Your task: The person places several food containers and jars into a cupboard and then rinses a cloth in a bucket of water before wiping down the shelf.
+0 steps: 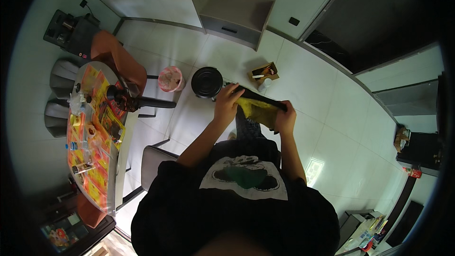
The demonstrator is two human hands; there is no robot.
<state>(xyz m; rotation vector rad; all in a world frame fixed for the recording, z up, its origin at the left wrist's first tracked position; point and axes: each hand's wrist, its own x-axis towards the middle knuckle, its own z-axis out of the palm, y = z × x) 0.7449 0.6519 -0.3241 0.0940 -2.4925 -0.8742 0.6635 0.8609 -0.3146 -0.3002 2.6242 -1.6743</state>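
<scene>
Between my two hands a yellow and black cloth item (258,108) is stretched, its dark edge uppermost and the yellow fabric hanging below. My left hand (227,102) is at its left end, with thumb and fingers against the cloth. At the other end my right hand (285,119) is closed around the dark edge. Just beyond my left hand stands a round black-lidded bin (207,82) on the tiled floor. A cardboard box (265,72) with small items in it and a white bottle (265,85) stand past the cloth.
A pink and white bucket (170,79) stands left of the bin. The dining table (122,135) at left bears a bright printed cover, bottles, bags and a long black-handled object (153,102). A grey chair (154,167) is near my left side. Cabinets (153,1) line the far wall.
</scene>
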